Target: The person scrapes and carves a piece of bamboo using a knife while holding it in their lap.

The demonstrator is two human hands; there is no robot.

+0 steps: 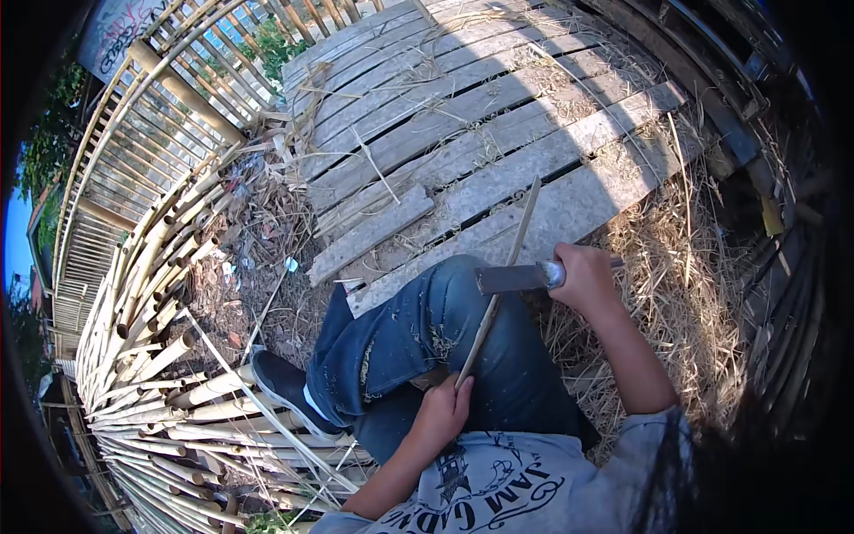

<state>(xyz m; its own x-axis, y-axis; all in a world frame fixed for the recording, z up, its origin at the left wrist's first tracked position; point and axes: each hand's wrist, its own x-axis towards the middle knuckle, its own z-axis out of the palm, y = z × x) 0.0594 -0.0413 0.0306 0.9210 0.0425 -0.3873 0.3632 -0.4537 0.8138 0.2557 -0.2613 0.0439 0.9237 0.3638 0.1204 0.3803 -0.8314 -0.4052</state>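
A thin bamboo strip [527,214] runs up from my lap across my jeans and over the edge of the planks. Its lower end is in my left hand [440,411], fingers closed round it. My right hand [583,278] is wrapped round the handle of a broad-bladed knife [514,279]. The blade points left, above my knee, and crosses the strip; whether the two touch is unclear. Pale shavings stick to my jeans [391,338].
A platform of grey planks [445,160] lies ahead, with a loose board [374,233] on it. Bamboo poles [169,356] are piled at the left, below a bamboo fence [142,133]. Dry straw [676,294] covers the ground at the right. A dark shoe [285,383] shows at the left.
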